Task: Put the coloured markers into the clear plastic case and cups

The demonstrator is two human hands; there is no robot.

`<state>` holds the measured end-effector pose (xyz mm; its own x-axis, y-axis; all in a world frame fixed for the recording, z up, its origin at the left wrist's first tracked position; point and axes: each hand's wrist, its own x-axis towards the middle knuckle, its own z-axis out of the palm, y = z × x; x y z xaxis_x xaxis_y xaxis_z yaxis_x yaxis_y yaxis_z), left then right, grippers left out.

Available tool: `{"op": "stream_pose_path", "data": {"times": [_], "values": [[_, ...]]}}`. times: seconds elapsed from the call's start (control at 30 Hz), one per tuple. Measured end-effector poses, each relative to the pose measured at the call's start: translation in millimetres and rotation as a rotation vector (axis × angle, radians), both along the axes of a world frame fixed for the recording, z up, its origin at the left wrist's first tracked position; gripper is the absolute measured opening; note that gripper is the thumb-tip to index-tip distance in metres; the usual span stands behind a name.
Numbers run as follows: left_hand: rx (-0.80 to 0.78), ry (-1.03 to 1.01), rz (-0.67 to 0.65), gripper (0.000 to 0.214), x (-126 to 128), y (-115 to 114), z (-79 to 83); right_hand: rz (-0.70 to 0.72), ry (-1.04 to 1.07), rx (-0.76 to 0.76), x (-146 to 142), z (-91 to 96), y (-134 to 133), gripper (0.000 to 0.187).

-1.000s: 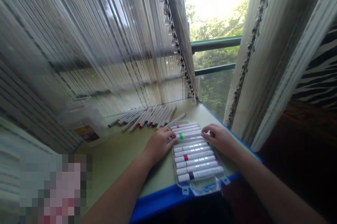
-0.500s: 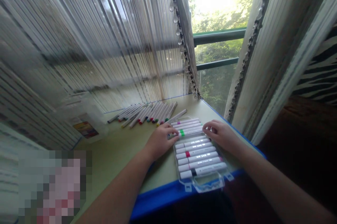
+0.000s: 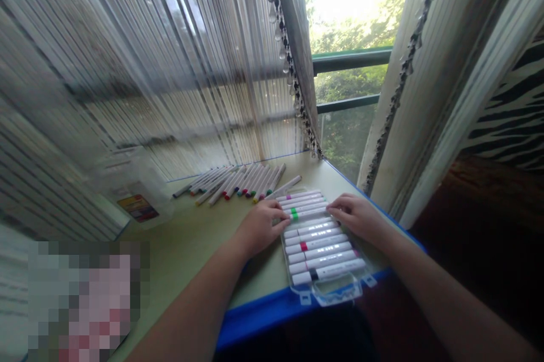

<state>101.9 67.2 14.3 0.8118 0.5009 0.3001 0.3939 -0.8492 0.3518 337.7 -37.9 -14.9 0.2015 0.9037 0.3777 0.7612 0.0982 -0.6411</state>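
Observation:
A clear plastic marker case lies open at the table's front edge, holding white markers in a row. Its handle and latches point toward me. My left hand has its fingertips closed on the left end of a white marker with a green band. On that marker's other end, the thumb and fingers of my right hand are pinched together. The marker lies level across the case, just below others with purple and green bands. Nearer me sit markers with red and black bands.
A heap of loose markers with coloured ends lies at the back of the table. At the left stands a clear plastic container with a label. Striped string curtains hang behind, beside a window.
My right hand has moved slightly left, its fingers closing on the green-banded marker's right end. My left fingers are closer together at its left end. The view has shifted slightly.

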Motion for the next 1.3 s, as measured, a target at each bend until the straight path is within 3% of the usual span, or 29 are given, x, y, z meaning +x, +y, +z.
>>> {"op": "stream_pose_path", "data": {"times": [0.27,0.5,0.6,0.83,0.97,1.03,1.13,1.2,1.3], "values": [[-0.034,-0.032,0.02,0.022,0,-4,1.6,-0.002,0.004,0.03,1,-4.8,0,0.026],[0.0,-0.073,0.213,0.016,-11,8,10.5,-0.067,0.057,0.08,5,-9.7,6,0.035],[-0.074,-0.071,0.34,0.02,-24,13,17.5,-0.088,0.123,0.053,5,-8.1,8,0.038],[-0.277,0.277,0.343,0.035,-60,-13,14.0,-0.162,0.139,0.04,2,0.9,8,0.032],[-0.162,0.211,0.433,0.022,-85,-28,2.2,-0.078,0.005,0.186,-34,19.7,0,0.026],[-0.079,0.115,0.458,0.021,-100,-34,-4.4,0.047,-0.063,0.27,-64,33.4,-6,0.026],[-0.013,-0.052,0.457,0.021,-120,-40,-14.2,0.275,-0.105,0.279,-110,50.2,-14,0.025],[-0.021,-0.167,0.454,0.022,-129,-44,-19.3,0.311,-0.113,0.253,-135,54.0,-12,0.024],[-0.027,-0.328,0.516,0.02,-134,-46,-22.6,0.256,-0.091,0.253,-164,46.5,-3,0.028]]}}
